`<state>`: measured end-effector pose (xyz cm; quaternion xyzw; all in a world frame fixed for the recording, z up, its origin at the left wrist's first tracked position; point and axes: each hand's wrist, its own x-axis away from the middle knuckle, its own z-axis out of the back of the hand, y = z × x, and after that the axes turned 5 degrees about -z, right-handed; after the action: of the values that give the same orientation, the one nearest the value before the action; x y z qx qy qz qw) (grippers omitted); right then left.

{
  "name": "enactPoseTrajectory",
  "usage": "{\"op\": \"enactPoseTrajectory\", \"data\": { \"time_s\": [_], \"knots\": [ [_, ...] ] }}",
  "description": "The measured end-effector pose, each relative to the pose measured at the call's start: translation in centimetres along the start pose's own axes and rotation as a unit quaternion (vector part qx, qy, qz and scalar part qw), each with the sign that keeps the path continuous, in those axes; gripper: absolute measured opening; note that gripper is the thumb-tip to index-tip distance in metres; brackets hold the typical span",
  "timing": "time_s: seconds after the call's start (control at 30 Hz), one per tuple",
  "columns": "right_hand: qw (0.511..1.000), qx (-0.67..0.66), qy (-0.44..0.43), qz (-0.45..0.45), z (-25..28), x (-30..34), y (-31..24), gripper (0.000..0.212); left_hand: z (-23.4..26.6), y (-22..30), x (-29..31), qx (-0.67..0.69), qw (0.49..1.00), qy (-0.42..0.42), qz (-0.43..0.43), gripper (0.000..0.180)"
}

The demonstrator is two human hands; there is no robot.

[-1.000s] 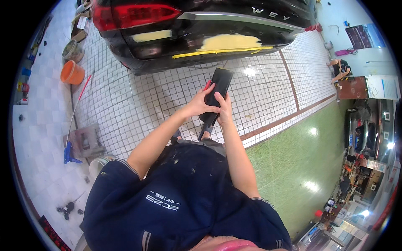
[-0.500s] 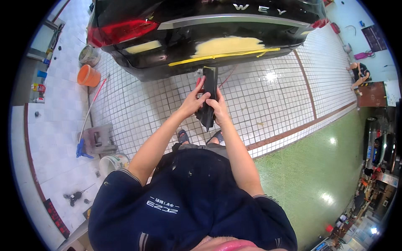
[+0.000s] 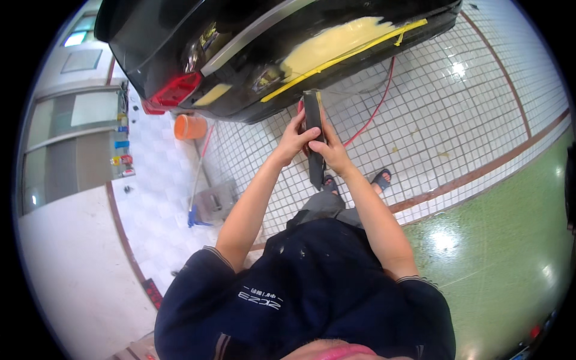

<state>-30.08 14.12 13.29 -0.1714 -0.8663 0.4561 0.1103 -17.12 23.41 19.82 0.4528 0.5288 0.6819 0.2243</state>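
Partly hidden, long black block (image 3: 313,135), both hands (image 3: 312,144)

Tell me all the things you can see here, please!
Car: one, black, top, with a red tail lamp.
Filler patch: one, pale yellow, on the car's bumper.
Tape strip: one, yellow, under the patch.
Hose: one, red, on the white tiles under the car.
Bucket: one, orange, left of the car.
Long-handled tool: one, blue head, on the tiles at left.
Sanding block: one, long, black, held upright.
Sandals: two, dark, on the feet.
Left hand: gripping the block.
Right hand: gripping the block.
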Motion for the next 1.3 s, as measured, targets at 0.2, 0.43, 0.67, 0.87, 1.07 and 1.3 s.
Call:
{"op": "enactPoseTrajectory", "data": {
  "time_s": [0.2, 0.43, 0.67, 0.87, 1.07, 1.3],
  "knots": [
    [0.999, -0.017, 0.042, 0.030, 0.7, -1.8, 1.5, 0.093, 2.9, 2.2, -2.3, -0.398, 0.904, 0.053, -0.144, 0.072],
    [0.930, -0.192, 0.310, -0.033, 3.7, -4.9, 5.7, 0.070, 7.7, 6.5, -6.5, -0.582, 0.732, -0.027, -0.353, 0.047],
    [0.901, -0.169, 0.389, 0.088, 3.5, -13.8, 11.0, 0.068, 9.9, 16.2, -13.8, -0.769, 0.425, -0.184, -0.440, 0.039],
    [0.849, -0.065, 0.508, 0.132, 4.0, -22.1, 12.7, 0.066, 7.1, 23.5, -20.4, -0.799, 0.262, -0.349, -0.414, 0.027],
    [0.794, -0.134, 0.563, 0.186, 4.7, -25.1, 14.0, 0.065, 1.8, 23.7, -28.0, -0.771, 0.198, -0.422, -0.433, 0.017],
    [0.757, -0.012, 0.628, 0.182, 8.7, -28.6, 10.2, 0.067, 0.2, 22.8, -27.1, -0.789, 0.214, -0.477, -0.322, 0.007]
  ]
}}
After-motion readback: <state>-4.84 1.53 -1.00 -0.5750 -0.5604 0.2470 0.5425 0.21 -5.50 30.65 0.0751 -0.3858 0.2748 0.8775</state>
